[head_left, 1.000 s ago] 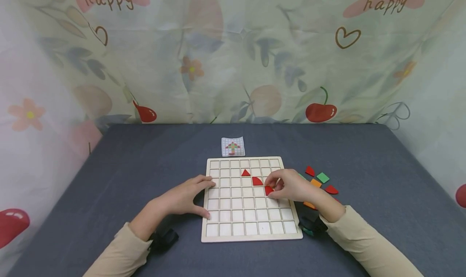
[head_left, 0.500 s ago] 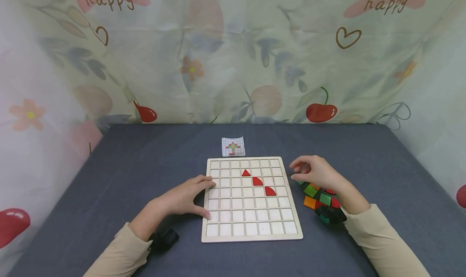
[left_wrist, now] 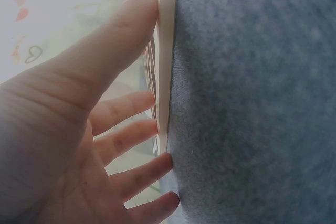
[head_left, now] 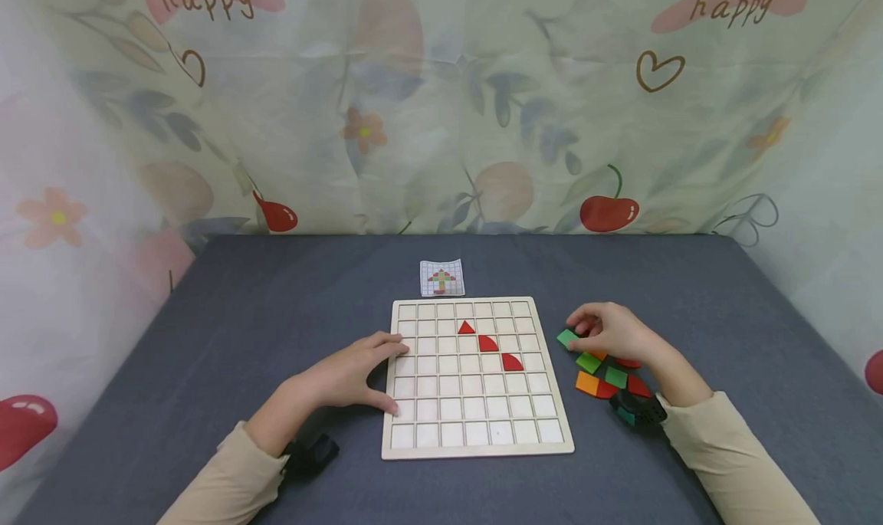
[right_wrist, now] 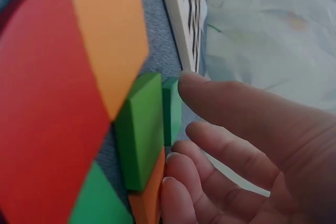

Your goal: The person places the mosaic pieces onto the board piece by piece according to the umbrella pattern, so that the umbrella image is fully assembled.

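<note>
My right hand [head_left: 616, 332] is over the loose tiles, fingers curled, with its thumb and index fingertip at the edges of a green square tile [head_left: 567, 339]. In the right wrist view the thumb tip overlaps the end of that green tile [right_wrist: 172, 111]. My left hand [head_left: 352, 372] rests at the left edge of a pale wooden grid board [head_left: 477, 454], thumb and fingers spread along its rim. On the board a red triangle [head_left: 466, 327] and two red quarter-round tiles [head_left: 487, 344] step down to the right, each in its own cell.
Several red, green and orange tiles lie beside the board, including an orange square [head_left: 587, 383] and a lighter green square [head_left: 589, 362]. A small pattern card [head_left: 442, 278] lies behind the board. The dark table [head_left: 310, 280] ends at a printed curtain [head_left: 441, 126].
My right hand has let go of the lower red quarter-round tile on the board and moved right to the loose tiles. My left hand has stayed at the board's edge.
</note>
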Available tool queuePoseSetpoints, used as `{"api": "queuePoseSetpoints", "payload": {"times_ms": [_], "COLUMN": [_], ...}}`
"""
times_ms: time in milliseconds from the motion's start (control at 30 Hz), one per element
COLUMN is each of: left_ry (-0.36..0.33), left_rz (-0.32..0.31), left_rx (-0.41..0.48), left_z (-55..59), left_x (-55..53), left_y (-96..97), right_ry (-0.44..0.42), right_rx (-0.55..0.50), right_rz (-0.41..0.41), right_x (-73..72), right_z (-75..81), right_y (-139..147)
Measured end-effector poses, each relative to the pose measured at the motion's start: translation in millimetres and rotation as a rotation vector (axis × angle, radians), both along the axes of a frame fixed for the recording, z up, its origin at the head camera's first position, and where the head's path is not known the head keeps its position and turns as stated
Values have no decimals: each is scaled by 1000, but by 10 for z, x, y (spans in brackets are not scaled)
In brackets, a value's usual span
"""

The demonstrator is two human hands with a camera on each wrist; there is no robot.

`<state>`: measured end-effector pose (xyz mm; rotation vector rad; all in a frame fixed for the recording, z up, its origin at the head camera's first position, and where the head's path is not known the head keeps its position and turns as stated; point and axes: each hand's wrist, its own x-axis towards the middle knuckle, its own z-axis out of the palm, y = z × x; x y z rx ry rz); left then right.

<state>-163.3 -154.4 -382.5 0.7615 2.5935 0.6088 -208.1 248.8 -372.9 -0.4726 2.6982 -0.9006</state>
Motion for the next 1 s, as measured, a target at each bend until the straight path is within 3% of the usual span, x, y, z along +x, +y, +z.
{"api": "queuePoseSetpoints", "payload": {"times_ms": [533,833,1000], "left_ry": [-8,0,8], "left_rz": [4,-2,-7], "left_rx": [0,-2,0], "left_z": [-3,2,7], "left_x": [-2,-2,3], "left_y": [-5,1,2], "right_ry": [18,15,42], "right_rx": [73,43,9], "right_rz": [3,-30,-1], "right_x": [18,34,53], "right_z": [-11,89,133], "right_y": [-99,-176,-258]}}
